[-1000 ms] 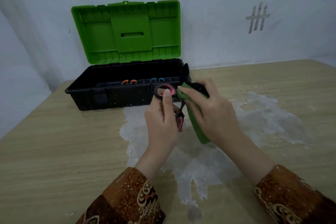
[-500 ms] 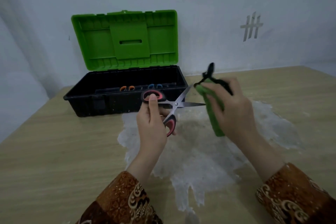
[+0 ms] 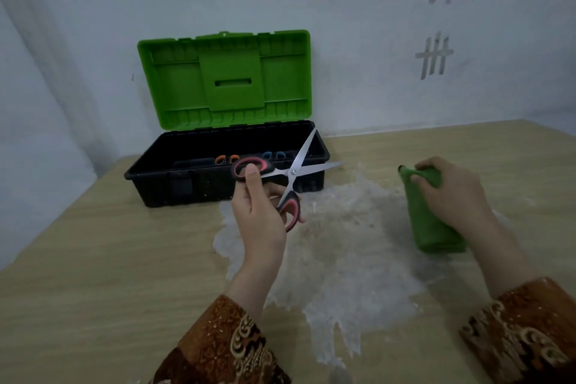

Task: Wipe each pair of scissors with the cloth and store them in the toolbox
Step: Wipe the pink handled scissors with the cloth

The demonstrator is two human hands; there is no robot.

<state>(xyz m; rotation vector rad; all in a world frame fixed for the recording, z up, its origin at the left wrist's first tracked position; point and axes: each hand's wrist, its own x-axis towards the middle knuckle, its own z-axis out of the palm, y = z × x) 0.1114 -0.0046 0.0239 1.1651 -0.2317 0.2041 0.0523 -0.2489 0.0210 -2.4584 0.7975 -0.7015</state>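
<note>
My left hand [image 3: 260, 215] grips a pair of scissors [image 3: 291, 172] by its black and pink handles, in front of the toolbox. The blades are spread apart and point up and to the right. The black toolbox [image 3: 218, 178] stands with its green lid [image 3: 225, 79] raised against the wall. Inside it lie scissors with orange handles [image 3: 225, 159] and blue handles [image 3: 273, 154]. My right hand [image 3: 453, 193] holds a folded green cloth [image 3: 431, 227] down on the table, well to the right of the scissors.
A wooden table [image 3: 93, 259] carries everything; a white rough patch [image 3: 336, 246] covers its middle. A pale wall [image 3: 374, 40] with taped marks runs behind the toolbox. The table's left edge drops away at the frame's left side.
My right hand pulled the cloth off the blades and moved right and down to the table. The scissors' blades opened wider in my left hand.
</note>
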